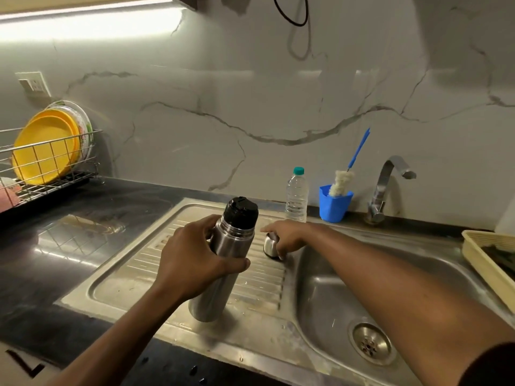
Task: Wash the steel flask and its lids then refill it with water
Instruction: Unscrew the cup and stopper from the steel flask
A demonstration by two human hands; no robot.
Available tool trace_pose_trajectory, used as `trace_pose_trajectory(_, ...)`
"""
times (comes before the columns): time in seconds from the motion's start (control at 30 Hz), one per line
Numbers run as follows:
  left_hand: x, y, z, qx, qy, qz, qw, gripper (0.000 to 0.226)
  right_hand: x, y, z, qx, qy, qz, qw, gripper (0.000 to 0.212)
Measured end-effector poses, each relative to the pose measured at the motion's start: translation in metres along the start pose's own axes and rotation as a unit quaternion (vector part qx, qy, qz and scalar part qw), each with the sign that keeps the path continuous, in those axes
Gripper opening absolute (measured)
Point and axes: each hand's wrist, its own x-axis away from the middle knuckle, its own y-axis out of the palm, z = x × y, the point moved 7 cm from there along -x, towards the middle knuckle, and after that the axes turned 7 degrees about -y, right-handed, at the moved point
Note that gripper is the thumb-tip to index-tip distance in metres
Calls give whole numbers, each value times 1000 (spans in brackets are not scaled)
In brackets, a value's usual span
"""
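- We note the left forearm [125,327] — bare to the frame edge.
- We note the right forearm [390,277], bare up to a dark sleeve [492,364] at the lower corner.

Left of the steel flask [223,263], past the left hand [192,263] gripping it, the ribbed drainboard [133,280] and dark counter [83,246] are left open as far as the dish rack [55,174]. Behind the flask, the wall side is blocked by a water bottle [296,196], a blue cup [334,207] and the tap [386,185]. Right of the flask the way is barred — a steel cap [271,246] is held there by the right hand [287,236], whose forearm crosses the basin [334,296]; farther right stands a basket [485,263].
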Motion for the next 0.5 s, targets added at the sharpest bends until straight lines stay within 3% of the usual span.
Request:
trace_pose_trajectory(0.13,1,-1,2,2,-5,2,1000,60,29,-34,-20,-6,-55,38,998,89)
trace_pose_trajectory(0.37,9,5,22,27,-4,2,1000,61,139,-112,-89,-184,-163,155,957,33)
trace_pose_trajectory(0.43,12,9,34,21,2,0,1000,64,168,-120,-111,-169,-163,163,958,36)
trace_pose_trajectory(0.5,15,13,48,11,12,-1,1000,65,191,-123,-130,-77,-145,177,970,48)
